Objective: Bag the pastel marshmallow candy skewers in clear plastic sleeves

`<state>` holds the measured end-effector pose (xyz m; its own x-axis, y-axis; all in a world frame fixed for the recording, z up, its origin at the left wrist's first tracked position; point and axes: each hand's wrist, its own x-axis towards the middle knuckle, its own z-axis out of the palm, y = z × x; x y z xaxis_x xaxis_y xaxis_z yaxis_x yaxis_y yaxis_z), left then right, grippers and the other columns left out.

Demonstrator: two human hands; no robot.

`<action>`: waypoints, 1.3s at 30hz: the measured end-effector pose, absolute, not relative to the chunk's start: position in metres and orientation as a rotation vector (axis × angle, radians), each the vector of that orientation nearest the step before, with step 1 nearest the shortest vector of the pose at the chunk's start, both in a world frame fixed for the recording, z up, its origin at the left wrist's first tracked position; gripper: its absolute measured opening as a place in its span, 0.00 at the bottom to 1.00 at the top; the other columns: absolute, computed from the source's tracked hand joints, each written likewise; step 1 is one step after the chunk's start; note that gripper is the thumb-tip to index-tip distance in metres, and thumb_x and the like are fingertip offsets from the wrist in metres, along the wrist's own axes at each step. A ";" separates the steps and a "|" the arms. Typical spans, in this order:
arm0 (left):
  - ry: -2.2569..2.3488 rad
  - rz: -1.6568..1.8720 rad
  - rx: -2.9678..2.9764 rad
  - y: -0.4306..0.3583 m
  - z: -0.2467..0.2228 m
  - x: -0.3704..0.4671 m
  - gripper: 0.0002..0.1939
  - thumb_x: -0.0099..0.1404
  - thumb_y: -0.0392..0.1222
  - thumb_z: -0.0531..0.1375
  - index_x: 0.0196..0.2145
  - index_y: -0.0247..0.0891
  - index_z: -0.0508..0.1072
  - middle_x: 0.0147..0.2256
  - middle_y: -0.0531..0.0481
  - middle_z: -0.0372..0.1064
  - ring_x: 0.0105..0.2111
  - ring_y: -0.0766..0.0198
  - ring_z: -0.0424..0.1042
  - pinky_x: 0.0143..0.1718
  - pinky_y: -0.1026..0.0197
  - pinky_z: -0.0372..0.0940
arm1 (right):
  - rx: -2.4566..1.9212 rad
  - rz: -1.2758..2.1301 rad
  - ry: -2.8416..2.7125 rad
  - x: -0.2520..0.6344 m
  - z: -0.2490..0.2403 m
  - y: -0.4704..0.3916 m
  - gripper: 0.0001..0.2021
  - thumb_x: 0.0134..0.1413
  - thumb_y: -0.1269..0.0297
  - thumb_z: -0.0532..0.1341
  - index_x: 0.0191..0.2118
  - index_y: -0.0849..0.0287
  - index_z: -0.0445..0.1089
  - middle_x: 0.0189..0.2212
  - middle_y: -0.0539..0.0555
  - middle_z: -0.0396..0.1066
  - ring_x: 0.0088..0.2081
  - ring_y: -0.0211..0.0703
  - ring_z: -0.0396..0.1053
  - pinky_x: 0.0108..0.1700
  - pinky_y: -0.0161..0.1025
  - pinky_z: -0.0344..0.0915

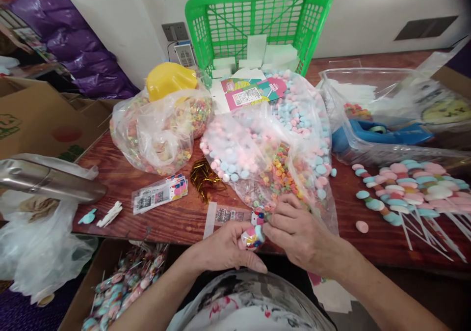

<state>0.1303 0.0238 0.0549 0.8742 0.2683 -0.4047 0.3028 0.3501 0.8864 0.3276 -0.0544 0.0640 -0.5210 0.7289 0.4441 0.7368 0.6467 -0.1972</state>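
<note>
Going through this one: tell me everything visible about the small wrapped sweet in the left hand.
The wrapped sweet is short and rounded, mostly pink, with pale blue at its right end. Shiny, plastic-looking film with red, yellow and blue markings covers part of it. The left hand holds it near the table's front edge, the fingers hiding some of it. The right hand is close beside its right end; whether it touches is unclear.

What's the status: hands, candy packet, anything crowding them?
Left hand holding printed candy packet. Right hand at its upper end, grip unclear. Crowding close beyond: flat printed sleeve, loose-looking ring candies.
</note>
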 end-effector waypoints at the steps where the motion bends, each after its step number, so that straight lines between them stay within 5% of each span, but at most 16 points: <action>1: 0.541 -0.024 1.237 0.023 0.054 0.132 0.22 0.46 0.46 0.71 0.26 0.37 0.60 0.23 0.60 0.50 0.24 0.72 0.48 0.24 0.68 0.46 | -1.147 -0.055 -2.380 0.323 0.063 -0.058 0.12 0.62 0.75 0.49 0.36 0.61 0.69 0.26 0.52 0.65 0.32 0.43 0.59 0.47 0.52 0.55; 10: 0.617 0.324 1.744 0.012 0.069 0.146 0.08 0.56 0.39 0.65 0.30 0.33 0.69 0.27 0.56 0.59 0.29 0.70 0.56 0.30 0.68 0.52 | -1.396 0.130 -2.105 0.306 0.062 -0.071 0.12 0.58 0.78 0.49 0.43 0.62 0.65 0.36 0.58 0.67 0.39 0.47 0.64 0.44 0.46 0.63; 14: 0.592 0.294 1.474 0.013 0.080 0.142 0.19 0.60 0.53 0.61 0.41 0.34 0.74 0.34 0.49 0.66 0.28 0.69 0.62 0.25 0.68 0.57 | -1.391 0.174 -1.913 0.329 0.070 -0.062 0.08 0.61 0.74 0.53 0.44 0.58 0.65 0.38 0.56 0.67 0.38 0.42 0.66 0.38 0.38 0.64; 19: 0.757 0.397 1.342 0.006 0.064 0.142 0.20 0.61 0.55 0.60 0.29 0.32 0.75 0.23 0.53 0.61 0.18 0.73 0.59 0.16 0.71 0.53 | -1.288 0.278 -1.980 0.320 0.065 -0.058 0.11 0.60 0.78 0.50 0.38 0.58 0.67 0.31 0.53 0.69 0.33 0.41 0.67 0.35 0.37 0.64; 23: 0.836 0.598 1.197 0.004 0.052 0.146 0.19 0.60 0.55 0.61 0.31 0.33 0.76 0.20 0.55 0.60 0.14 0.75 0.55 0.13 0.70 0.51 | -1.287 0.224 -1.800 0.304 0.060 -0.057 0.15 0.61 0.77 0.52 0.50 0.58 0.66 0.39 0.56 0.72 0.39 0.41 0.70 0.42 0.38 0.67; 26: 0.885 0.747 1.155 0.010 0.053 0.144 0.18 0.61 0.54 0.61 0.33 0.34 0.76 0.19 0.56 0.58 0.14 0.74 0.54 0.13 0.70 0.51 | -1.337 0.427 -1.399 0.295 0.052 -0.056 0.20 0.61 0.70 0.56 0.58 0.55 0.60 0.42 0.55 0.71 0.36 0.39 0.70 0.38 0.36 0.69; 30: 0.815 0.895 1.399 0.014 0.055 0.139 0.14 0.65 0.48 0.59 0.32 0.35 0.78 0.26 0.52 0.63 0.23 0.72 0.61 0.23 0.69 0.59 | -1.338 0.520 -1.349 0.278 0.039 -0.053 0.05 0.58 0.70 0.60 0.40 0.55 0.70 0.32 0.50 0.70 0.33 0.39 0.68 0.34 0.34 0.67; 34: 0.775 0.783 1.307 0.011 0.052 0.132 0.16 0.67 0.50 0.55 0.43 0.37 0.75 0.33 0.49 0.65 0.28 0.70 0.63 0.28 0.68 0.60 | -1.241 0.397 -1.397 0.270 0.038 -0.042 0.08 0.57 0.76 0.58 0.38 0.55 0.71 0.31 0.50 0.70 0.32 0.38 0.68 0.34 0.34 0.65; 39: 0.742 0.744 1.391 0.013 0.049 0.121 0.20 0.69 0.50 0.53 0.26 0.33 0.71 0.26 0.51 0.60 0.29 0.68 0.59 0.33 0.65 0.57 | -1.167 0.318 -1.488 0.265 0.045 -0.029 0.11 0.55 0.79 0.59 0.39 0.56 0.71 0.33 0.51 0.68 0.33 0.37 0.68 0.33 0.34 0.65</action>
<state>0.1213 0.0130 0.0490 0.5742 0.8185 -0.0199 -0.0227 0.0402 0.9989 0.2650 -0.0287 0.0453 0.1567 0.7886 0.5946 0.4769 0.4668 -0.7448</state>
